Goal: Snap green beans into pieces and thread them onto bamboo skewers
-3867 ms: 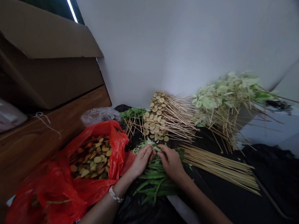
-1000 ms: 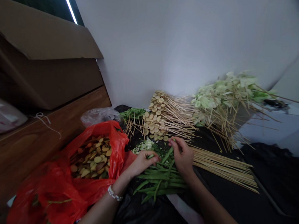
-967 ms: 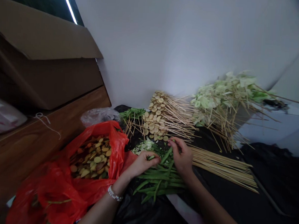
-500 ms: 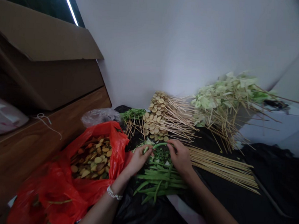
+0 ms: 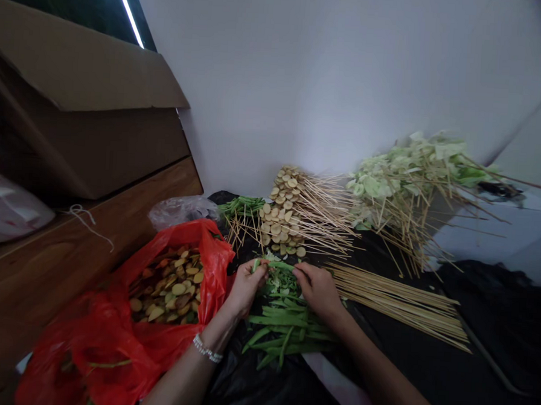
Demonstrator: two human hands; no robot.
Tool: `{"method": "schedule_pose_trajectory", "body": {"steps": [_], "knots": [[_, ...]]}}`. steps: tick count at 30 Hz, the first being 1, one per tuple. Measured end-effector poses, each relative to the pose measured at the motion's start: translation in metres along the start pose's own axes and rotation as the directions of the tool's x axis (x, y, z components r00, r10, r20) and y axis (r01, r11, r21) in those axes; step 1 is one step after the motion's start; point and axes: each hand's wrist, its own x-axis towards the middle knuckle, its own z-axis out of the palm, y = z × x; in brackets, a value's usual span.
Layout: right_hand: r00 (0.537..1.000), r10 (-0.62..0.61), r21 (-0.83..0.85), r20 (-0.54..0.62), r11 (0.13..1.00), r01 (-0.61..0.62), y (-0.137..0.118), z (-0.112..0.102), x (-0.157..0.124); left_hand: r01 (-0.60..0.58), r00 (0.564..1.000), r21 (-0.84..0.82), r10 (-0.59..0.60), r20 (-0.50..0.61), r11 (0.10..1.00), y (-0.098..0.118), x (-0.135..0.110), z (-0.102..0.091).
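A long green bean (image 5: pixel 280 265) is stretched level between my two hands. My left hand (image 5: pixel 247 286), with a bead bracelet at the wrist, pinches its left end. My right hand (image 5: pixel 318 288) grips its right end. Both hands hover over a loose pile of green beans (image 5: pixel 286 327) on black plastic sheeting (image 5: pixel 429 368). Chopped green bits (image 5: pixel 281 283) lie just under the held bean.
A red plastic bag (image 5: pixel 109 345) of yellow and orange slices sits at my left. Bare bamboo skewers (image 5: pixel 401 300) lie to the right. Behind are skewered tan slices (image 5: pixel 282 212), skewered beans (image 5: pixel 240 206) and skewered pale greens (image 5: pixel 403 173). A cardboard box (image 5: pixel 89 114) stands on a wooden counter (image 5: pixel 59 258).
My right hand lifted a bean from the pile. My left hand came up from the pile and took its other end. Both hands then shifted slightly left.
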Motion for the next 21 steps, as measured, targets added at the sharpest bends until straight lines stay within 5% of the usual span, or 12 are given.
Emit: {"method": "schedule_pose_trajectory", "body": {"steps": [4,9,11,14,18,21], "knots": [[0.961,0.177,0.360,0.212,0.900,-0.245,-0.006,0.005,0.000,0.041,0.998,-0.052,-0.039,0.039,0.998,0.006,-0.001,0.003],[0.915,0.270,0.650,0.298,0.645,-0.402,-0.010,-0.003,0.007,-0.187,0.977,0.415,0.123,0.177,0.890,-0.001,0.000,0.000],[0.915,0.293,0.666,0.277,0.628,-0.403,-0.010,-0.008,0.009,-0.224,0.973,0.502,0.166,0.157,0.836,-0.004,0.001,-0.002],[0.900,0.292,0.636,0.325,0.637,-0.436,-0.008,-0.010,0.009,-0.192,0.980,0.418,0.153,0.126,0.888,-0.002,0.000,-0.003],[0.882,0.222,0.595,0.416,0.667,-0.449,-0.011,-0.006,0.005,-0.046,0.956,0.140,0.003,0.294,0.989,0.010,-0.007,0.001],[0.862,0.182,0.585,0.473,0.666,-0.462,-0.014,-0.005,0.003,-0.009,0.910,0.186,-0.069,0.410,0.982,0.013,-0.011,0.004]]}}
